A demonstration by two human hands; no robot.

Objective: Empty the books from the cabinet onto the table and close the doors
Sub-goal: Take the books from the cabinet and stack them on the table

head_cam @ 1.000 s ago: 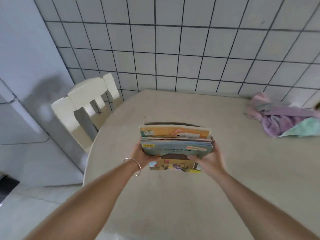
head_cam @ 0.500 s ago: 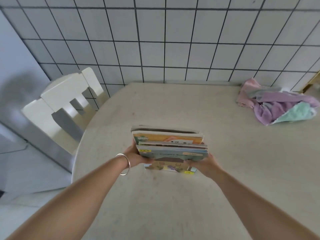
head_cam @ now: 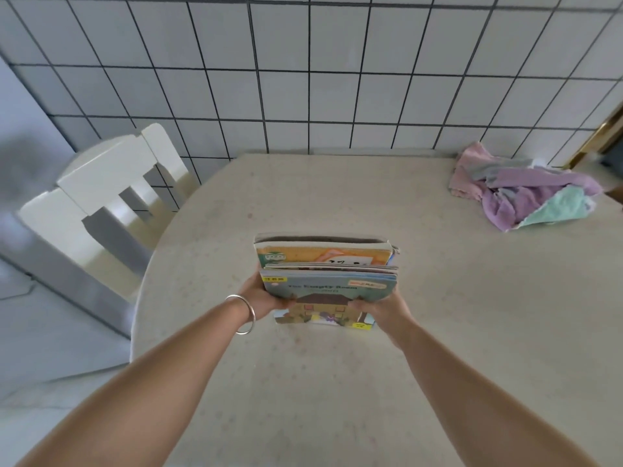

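A stack of several picture books [head_cam: 326,279] stands upright on its lower edges on the beige table [head_cam: 371,382], near the middle. The nearest cover shows a house and blue sky; an orange cover rises behind it. My left hand [head_cam: 261,296] grips the stack's left side, a metal bangle on its wrist. My right hand [head_cam: 381,306] grips the right side, thumb on the front cover. The cabinet is out of view.
A crumpled pink, purple and mint cloth [head_cam: 526,190] lies at the table's far right. A cream chair [head_cam: 104,197] stands at the table's left edge. A tiled wall [head_cam: 303,72] runs behind the table.
The stack came down a little toward the tabletop while both hands kept their hold. The view swung right and tilted down.
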